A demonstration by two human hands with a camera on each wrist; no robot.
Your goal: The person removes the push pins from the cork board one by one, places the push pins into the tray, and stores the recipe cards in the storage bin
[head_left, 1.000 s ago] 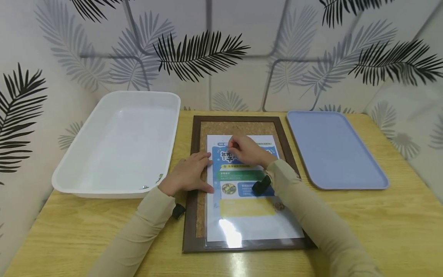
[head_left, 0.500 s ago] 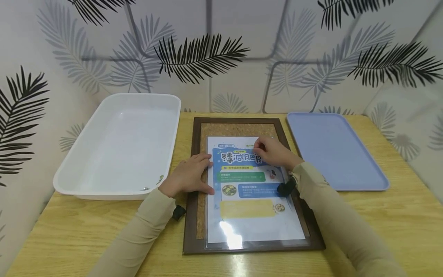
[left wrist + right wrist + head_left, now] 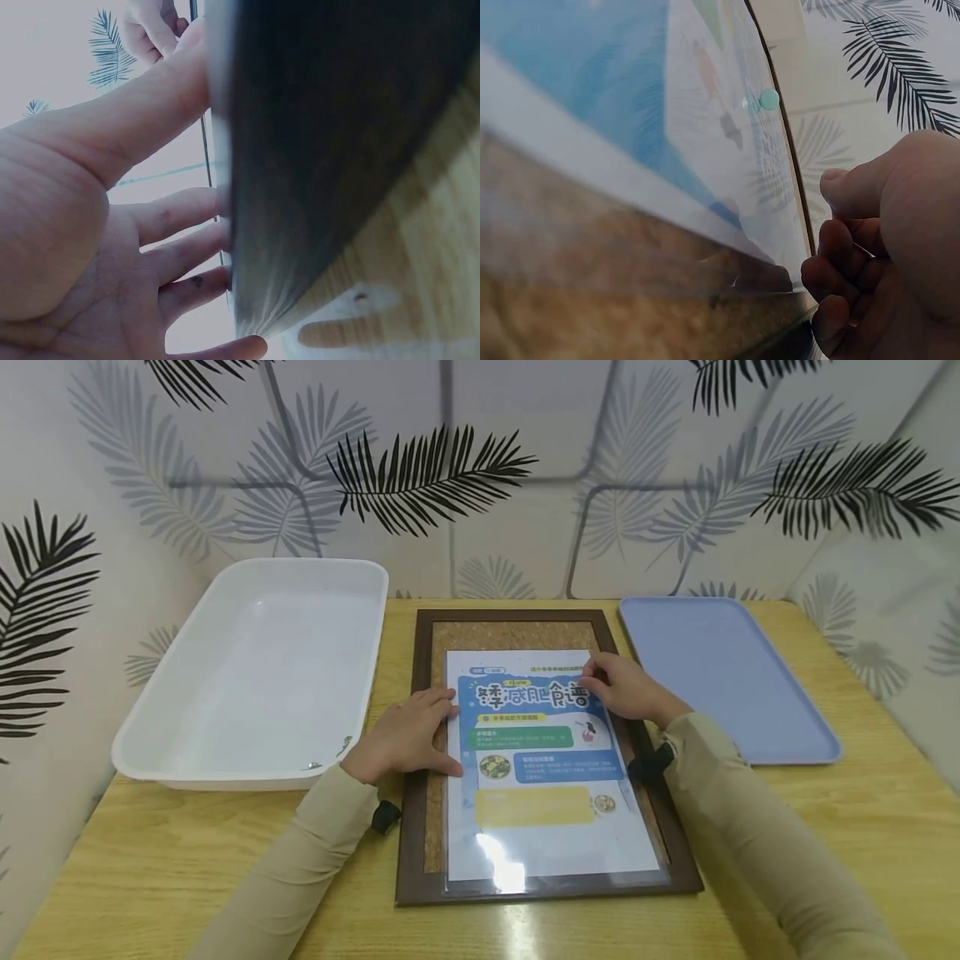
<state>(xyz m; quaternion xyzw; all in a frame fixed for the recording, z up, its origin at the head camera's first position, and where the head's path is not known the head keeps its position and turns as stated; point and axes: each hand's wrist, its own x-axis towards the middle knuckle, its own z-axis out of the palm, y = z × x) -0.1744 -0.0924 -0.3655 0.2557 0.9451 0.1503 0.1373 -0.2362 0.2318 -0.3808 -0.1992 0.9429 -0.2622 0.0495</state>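
In the head view a printed sheet [image 3: 540, 852] under a shiny clear layer lies on a brown-framed cork board [image 3: 517, 635]. My left hand [image 3: 408, 731] rests along the sheet's left edge, fingers spread and thumb apart. The left wrist view shows these fingers [image 3: 184, 255] reaching past the dark board edge. My right hand [image 3: 626, 687] has its curled fingertips at the sheet's upper right corner. From the right wrist, a space shows between thumb and fingers [image 3: 821, 277], with nothing visible in it. A teal round-headed pushpin [image 3: 769, 99] stands on the sheet beyond them.
A deep white tub [image 3: 255, 668] stands left of the board, with a few small items [image 3: 311, 766] in its near corner. To the right lies a flat blue-lavender tray [image 3: 735, 685]. A leaf-patterned wall covering [image 3: 510, 543] hangs behind the table [image 3: 225, 852].
My right hand has slid rightward across the sheet's top, from near its left part to the upper right corner, uncovering the printed title. The left hand has stayed in place.
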